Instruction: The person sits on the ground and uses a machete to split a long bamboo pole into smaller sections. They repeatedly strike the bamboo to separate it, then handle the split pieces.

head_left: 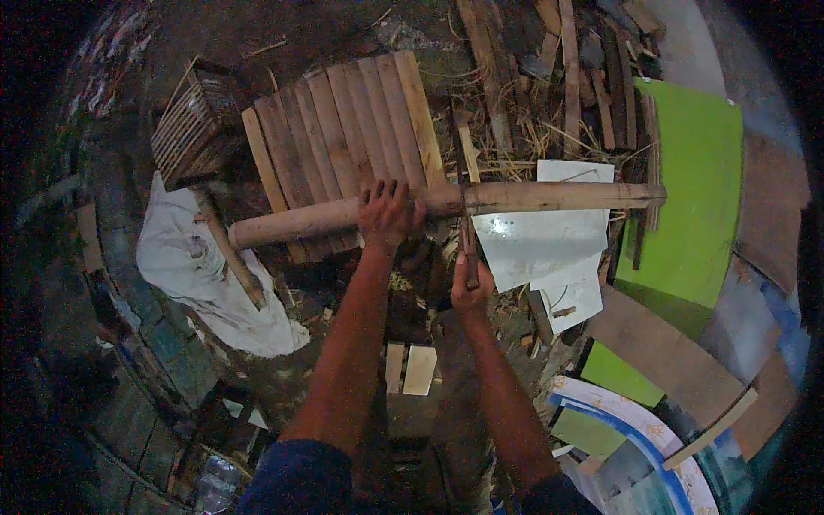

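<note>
Arms [348, 343] reach mid-frame, left hand [390, 216] gripping a round tan bamboo pole [549, 198], right hand [469, 296] (below it) clasping a slim brown tool [468, 239].

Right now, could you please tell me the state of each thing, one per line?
Left hand: curled over the bamboo pole.
Right hand: closed around the long tool.
Bamboo pole: lying crosswise.
Long tool: crossing the pole; cut depth unclear.
Slats: side by side.
White cloth: crumpled.
White sheets: partly below the pole.
</note>
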Demonstrator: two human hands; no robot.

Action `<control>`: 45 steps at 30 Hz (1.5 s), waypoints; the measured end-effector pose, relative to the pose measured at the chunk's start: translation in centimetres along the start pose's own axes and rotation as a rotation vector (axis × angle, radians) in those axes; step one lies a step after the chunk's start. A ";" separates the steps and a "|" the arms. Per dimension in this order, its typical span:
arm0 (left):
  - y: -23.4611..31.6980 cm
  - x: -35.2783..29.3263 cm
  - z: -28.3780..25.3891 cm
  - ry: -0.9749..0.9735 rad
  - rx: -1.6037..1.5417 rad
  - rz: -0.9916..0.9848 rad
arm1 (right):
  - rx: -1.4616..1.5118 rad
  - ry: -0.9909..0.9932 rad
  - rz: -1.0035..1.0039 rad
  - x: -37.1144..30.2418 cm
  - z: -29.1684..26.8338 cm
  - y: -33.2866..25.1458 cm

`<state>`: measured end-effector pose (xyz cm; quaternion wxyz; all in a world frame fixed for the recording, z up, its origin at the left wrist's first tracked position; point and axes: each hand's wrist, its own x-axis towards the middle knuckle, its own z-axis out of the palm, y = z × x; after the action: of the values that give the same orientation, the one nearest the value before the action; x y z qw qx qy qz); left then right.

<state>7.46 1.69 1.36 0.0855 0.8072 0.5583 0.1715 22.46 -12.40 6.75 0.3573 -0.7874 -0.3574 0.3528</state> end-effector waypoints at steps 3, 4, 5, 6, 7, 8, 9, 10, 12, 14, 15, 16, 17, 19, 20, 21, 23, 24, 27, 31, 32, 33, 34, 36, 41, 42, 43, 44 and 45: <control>0.9 0.2 -0.2 -0.011 0.023 -0.053 | -0.014 0.064 -0.077 -0.7 0.7 1.9; 1.2 0.5 0.1 -0.060 0.057 -0.110 | -0.010 0.060 -0.071 -0.8 1.0 2.3; 1.5 0.7 0.3 -0.109 0.091 -0.167 | -0.006 0.056 -0.064 -0.8 1.3 2.7; 2.1 1.1 0.1 -0.071 0.116 -0.138 | -0.002 0.053 -0.042 -0.5 1.1 2.6; 2.7 1.5 -0.1 -0.032 0.141 -0.111 | 0.001 0.048 -0.021 -0.1 1.0 2.4; 3.1 2.0 -0.4 0.008 0.166 -0.084 | 0.004 0.043 -0.001 0.3 0.7 2.1; 3.1 2.3 -0.5 -0.033 0.171 -0.103 | 0.042 0.036 -0.009 0.4 0.5 1.1; 3.0 2.6 -0.2 -0.074 0.176 -0.125 | 0.078 0.027 -0.018 0.8 0.4 -0.5; 2.3 3.1 0.2 -0.121 0.132 -0.166 | 0.103 0.018 0.012 1.8 0.0 -4.3; 1.2 2.9 1.1 -0.145 0.027 -0.197 | 0.077 0.028 0.101 2.8 -0.2 -7.6; 0.7 2.8 1.8 -0.048 0.030 -0.172 | -0.007 -0.025 0.113 3.5 0.1 -7.1; 0.4 2.6 2.3 0.044 0.034 -0.145 | -0.090 -0.079 0.129 4.2 0.2 -6.4; 0.1 2.2 2.6 0.135 0.037 -0.118 | -0.173 -0.133 0.145 4.4 0.4 -5.7; -0.1 3.5 2.5 -0.120 0.055 -0.208 | -0.199 -0.141 0.183 5.9 0.0 -8.0; 0.1 3.4 2.1 -0.255 0.062 -0.253 | -0.216 -0.147 0.210 5.9 -0.2 -8.9; 0.5 3.9 1.6 -0.252 0.089 -0.227 | -0.120 -0.117 0.212 5.5 -0.2 -8.6; 1.4 3.7 0.3 -0.256 0.146 -0.177 | 0.070 -0.063 0.221 2.5 0.2 -6.7; 1.5 3.4 0.2 -0.246 0.148 -0.194 | 0.066 -0.024 0.177 1.8 0.4 -5.9; 1.3 2.4 1.0 -0.202 0.151 -0.209 | 0.026 0.041 0.102 1.0 0.6 -5.1; 1.7 2.9 0.5 -0.238 0.121 -0.208 | 0.036 0.054 0.189 1.0 0.5 -5.3; 2.1 3.3 0.0 -0.288 0.103 -0.220 | 0.070 0.081 0.226 0.8 0.7 -4.8; 2.0 3.2 -0.2 -0.281 0.113 -0.212 | 0.097 0.079 0.230 0.4 1.0 -4.2; 2.1 3.1 -0.3 -0.274 0.124 -0.203 | 0.124 0.077 0.233 0.1 1.2 -3.6; 1.9 3.9 -0.5 -0.264 0.107 -0.190 | 0.048 0.078 0.176 0.7 1.4 -2.6; 0.4 4.4 1.0 -0.388 0.044 -0.277 | -0.103 -0.145 0.368 6.0 -0.1 -10.9; 0.5 5.5 1.0 -0.337 0.061 -0.255 | -0.230 -0.127 0.330 5.7 0.1 -9.4; 1.2 4.9 0.2 -0.300 0.078 -0.237 | -0.127 -0.049 0.272 4.4 0.2 -8.8; 1.8 4.5 -0.5 -0.264 0.095 -0.220 | -0.025 0.028 0.214 3.4 0.4 -8.3; 2.0 4.2 -0.7 -0.240 0.081 -0.215 | 0.078 0.101 0.148 2.5 0.7 -7.8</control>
<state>10.25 4.85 3.42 0.1367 0.7603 0.6337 0.0409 20.71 -6.36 12.07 0.3782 -0.8141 -0.2657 0.3516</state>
